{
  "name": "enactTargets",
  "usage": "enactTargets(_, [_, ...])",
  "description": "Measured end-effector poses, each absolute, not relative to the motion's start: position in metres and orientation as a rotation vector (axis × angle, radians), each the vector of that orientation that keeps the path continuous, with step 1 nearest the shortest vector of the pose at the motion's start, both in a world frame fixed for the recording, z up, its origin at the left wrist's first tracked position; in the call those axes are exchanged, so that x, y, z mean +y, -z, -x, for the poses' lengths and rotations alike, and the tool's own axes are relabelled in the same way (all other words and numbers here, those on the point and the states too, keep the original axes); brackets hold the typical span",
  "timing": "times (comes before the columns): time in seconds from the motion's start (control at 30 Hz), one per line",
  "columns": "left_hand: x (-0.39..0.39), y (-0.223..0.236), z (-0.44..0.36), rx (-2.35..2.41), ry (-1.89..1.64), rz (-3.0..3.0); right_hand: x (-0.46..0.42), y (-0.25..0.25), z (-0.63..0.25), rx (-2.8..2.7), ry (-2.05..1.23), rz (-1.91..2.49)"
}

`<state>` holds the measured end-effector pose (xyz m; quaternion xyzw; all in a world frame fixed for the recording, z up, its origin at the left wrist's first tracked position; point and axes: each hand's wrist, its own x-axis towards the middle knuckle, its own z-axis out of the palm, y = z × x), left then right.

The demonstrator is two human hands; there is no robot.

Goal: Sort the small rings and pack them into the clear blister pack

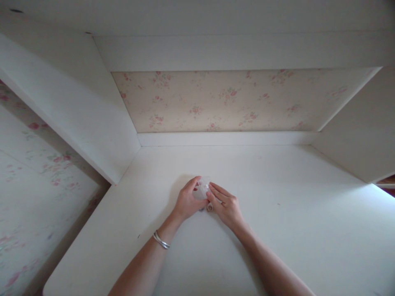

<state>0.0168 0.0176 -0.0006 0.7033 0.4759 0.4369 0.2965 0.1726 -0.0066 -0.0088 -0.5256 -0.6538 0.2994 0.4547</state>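
Note:
Between my two hands is a small clear plastic box (pixel 203 187), held just above the white desk. Its left side is wrapped by my left hand (pixel 189 200), thumb in front and fingers behind. The fingertips of my right hand (pixel 225 204) pinch its right edge near the top. On the desk under the hands lies a small beige ring-shaped thing (pixel 210 208). Beside it, a tiny dark piece (pixel 201 209) is mostly hidden by my left thumb. What the box contains, if anything, cannot be made out.
The white desktop (pixel 293 230) spreads out around the hands. White side panels stand at left (pixel 92 111) and right (pixel 348 131), with a shelf (pixel 216 20) overhead. Flowered wallpaper (pixel 216 100) covers the back. A small dark speck (pixel 138 236) lies left of my wrist.

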Motion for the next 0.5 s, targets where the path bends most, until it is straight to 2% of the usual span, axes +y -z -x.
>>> enactTargets(0.2, [0.021,0.009,-0.01,1.197,-1.146,-1.743,0.003,0.006,-0.184,-1.421,-0.722,1.319])
enactTargets(0.5, [0.028,0.023,-0.004,1.323,-1.099,-1.695,0.026,0.015,-0.219,-0.958,-0.947,1.35])
